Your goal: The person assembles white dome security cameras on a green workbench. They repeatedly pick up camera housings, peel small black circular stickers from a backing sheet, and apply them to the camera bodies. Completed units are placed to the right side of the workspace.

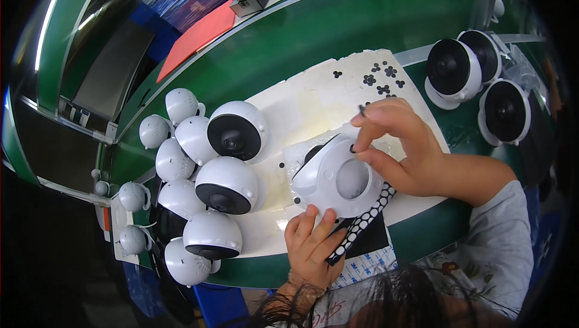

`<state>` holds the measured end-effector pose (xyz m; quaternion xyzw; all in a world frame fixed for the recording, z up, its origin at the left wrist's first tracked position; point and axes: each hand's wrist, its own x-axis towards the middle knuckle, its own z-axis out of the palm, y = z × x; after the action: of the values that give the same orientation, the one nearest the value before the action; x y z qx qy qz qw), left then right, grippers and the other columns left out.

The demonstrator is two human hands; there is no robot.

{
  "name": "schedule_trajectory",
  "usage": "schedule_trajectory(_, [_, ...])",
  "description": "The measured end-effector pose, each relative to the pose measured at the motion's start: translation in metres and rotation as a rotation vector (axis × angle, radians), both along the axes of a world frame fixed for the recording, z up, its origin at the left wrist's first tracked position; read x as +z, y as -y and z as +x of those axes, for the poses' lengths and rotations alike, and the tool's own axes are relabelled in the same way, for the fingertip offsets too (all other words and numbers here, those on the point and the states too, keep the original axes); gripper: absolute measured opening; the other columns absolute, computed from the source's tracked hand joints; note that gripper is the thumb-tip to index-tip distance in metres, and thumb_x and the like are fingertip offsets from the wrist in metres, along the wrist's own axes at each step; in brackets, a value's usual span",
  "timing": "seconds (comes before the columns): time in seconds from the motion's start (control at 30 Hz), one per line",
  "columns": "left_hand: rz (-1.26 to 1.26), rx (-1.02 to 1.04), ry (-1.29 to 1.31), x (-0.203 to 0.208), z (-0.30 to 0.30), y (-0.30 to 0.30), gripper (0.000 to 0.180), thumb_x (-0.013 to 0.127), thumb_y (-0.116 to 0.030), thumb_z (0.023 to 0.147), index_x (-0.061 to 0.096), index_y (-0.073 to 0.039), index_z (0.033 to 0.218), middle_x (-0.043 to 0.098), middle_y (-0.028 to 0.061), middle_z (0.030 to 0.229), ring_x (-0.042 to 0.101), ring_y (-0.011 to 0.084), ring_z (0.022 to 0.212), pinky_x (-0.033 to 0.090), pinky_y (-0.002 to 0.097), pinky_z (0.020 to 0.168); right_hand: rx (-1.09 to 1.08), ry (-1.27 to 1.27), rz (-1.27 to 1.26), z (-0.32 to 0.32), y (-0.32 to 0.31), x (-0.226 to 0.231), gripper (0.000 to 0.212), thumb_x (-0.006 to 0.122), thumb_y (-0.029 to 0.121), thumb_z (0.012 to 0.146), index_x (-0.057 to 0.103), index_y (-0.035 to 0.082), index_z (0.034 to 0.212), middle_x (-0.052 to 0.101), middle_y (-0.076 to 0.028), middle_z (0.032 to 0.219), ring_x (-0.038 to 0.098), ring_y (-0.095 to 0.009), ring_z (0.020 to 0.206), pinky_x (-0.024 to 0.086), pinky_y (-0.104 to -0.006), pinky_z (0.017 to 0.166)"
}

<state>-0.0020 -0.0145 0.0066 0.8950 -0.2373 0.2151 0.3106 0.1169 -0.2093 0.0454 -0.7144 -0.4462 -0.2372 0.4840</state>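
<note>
Flanking white cameras (228, 177), right grip (403, 141) pinching black dot (352, 149), left grip (312, 248) holding tilted camera (315, 177)

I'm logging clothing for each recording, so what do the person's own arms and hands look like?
The left hand and right hand are both ungloved. A loose light-grey sleeve leaves the right wrist bare. Dark hair partly hides the left forearm, so no sleeve can be made out there.
</note>
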Motion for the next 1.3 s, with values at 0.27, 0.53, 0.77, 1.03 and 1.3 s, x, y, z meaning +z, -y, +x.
schedule_trajectory(0.27, [0.02,-0.008,0.011,-0.001,0.001,0.0,0.03,0.065,0.002,0.053,0.063,-0.006,0.082,0.05,0.0128,0.12,0.038,0.0345,0.119,0.033,0.0431,0.087,0.214,-0.353,0.032,-0.003,-0.025,-0.006,0.048,0.05,-0.001,0.076,0.033,0.005,0.121,0.056,-0.005,0.084,0.052,-0.023,0.085,0.028,-0.0367,0.088])
schedule_trajectory(0.53, [0.002,-0.019,0.038,-0.003,0.002,0.0,0.028,0.063,0.002,0.056,0.062,-0.005,0.082,0.05,0.0131,0.12,0.039,0.0349,0.118,0.034,0.0426,0.086,0.133,-0.193,-0.033,-0.006,-0.025,-0.006,0.046,0.053,0.001,0.073,0.04,0.006,0.117,0.056,-0.004,0.085,0.052,-0.022,0.086,0.03,-0.0383,0.087])
schedule_trajectory(0.77, [0.045,-0.057,0.044,-0.004,0.005,-0.004,0.036,0.063,-0.004,0.054,0.06,-0.006,0.09,0.047,0.0109,0.123,0.036,0.031,0.12,0.033,0.0448,0.086,-0.115,0.225,-0.361,-0.026,-0.006,0.001,0.034,0.063,0.008,0.069,0.056,0.01,0.102,0.054,-0.008,0.11,0.045,-0.026,0.113,0.025,-0.0467,0.093])
schedule_trajectory(1.03, [0.021,-0.049,0.057,-0.008,0.006,-0.003,0.039,0.064,-0.003,0.05,0.06,-0.006,0.089,0.046,0.0101,0.124,0.036,0.0304,0.12,0.034,0.0444,0.085,0.057,-0.24,-0.202,-0.038,0.002,-0.021,0.01,0.06,0.013,0.076,0.057,0.009,0.085,0.028,-0.018,0.134,0.017,-0.04,0.127,0.017,-0.0484,0.096])
schedule_trajectory(1.3, [0.025,-0.03,0.072,-0.007,0.006,-0.002,0.038,0.064,-0.003,0.05,0.061,-0.006,0.088,0.046,0.0093,0.125,0.035,0.0298,0.12,0.033,0.0438,0.085,0.064,-0.259,-0.222,-0.038,-0.001,-0.021,0.007,0.058,0.014,0.078,0.056,0.008,0.081,0.028,-0.02,0.134,0.017,-0.041,0.127,0.017,-0.0485,0.096])
